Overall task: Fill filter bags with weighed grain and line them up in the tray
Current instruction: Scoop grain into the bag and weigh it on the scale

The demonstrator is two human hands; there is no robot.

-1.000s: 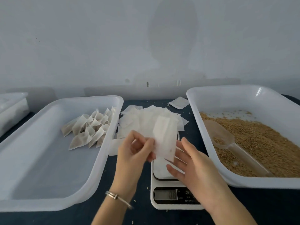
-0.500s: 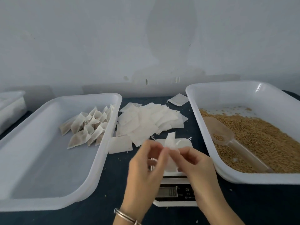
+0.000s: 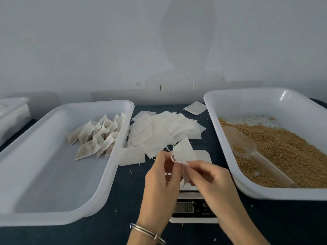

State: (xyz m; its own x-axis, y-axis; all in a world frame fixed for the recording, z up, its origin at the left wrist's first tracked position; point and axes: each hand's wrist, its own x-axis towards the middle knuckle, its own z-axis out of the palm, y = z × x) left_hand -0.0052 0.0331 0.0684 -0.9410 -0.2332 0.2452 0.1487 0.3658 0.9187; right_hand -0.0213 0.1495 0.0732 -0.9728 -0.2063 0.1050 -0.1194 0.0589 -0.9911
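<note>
Both hands [image 3: 185, 181] pinch one empty filter bag [image 3: 184, 152].

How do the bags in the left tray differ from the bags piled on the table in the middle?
The bags in the left tray are puffed and show dark filling, while the bags piled on the table lie flat and look empty. The tray bags stand roughly in rows; the table bags overlap loosely. Both are white filter bags.
</note>
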